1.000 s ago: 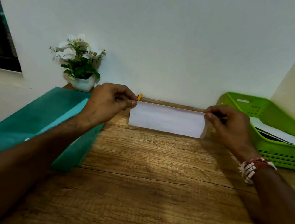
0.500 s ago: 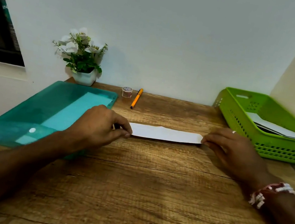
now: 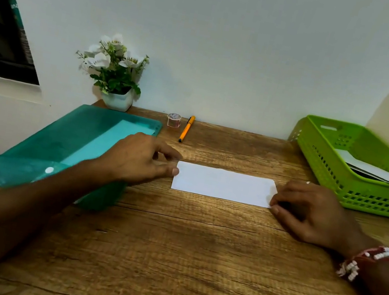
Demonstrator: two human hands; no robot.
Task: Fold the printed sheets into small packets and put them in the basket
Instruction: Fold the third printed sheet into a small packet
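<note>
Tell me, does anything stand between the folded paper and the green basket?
Nothing visible does, apart from the right hand itself, which pinches the folded paper at its end nearest the green basket.

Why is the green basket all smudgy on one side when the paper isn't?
Head view: the green basket smears along its right rim near the frame edge, likely from the wide lens or camera motion. Head view: the folded paper lies mid-frame, sharp-edged and evenly lit.
</note>
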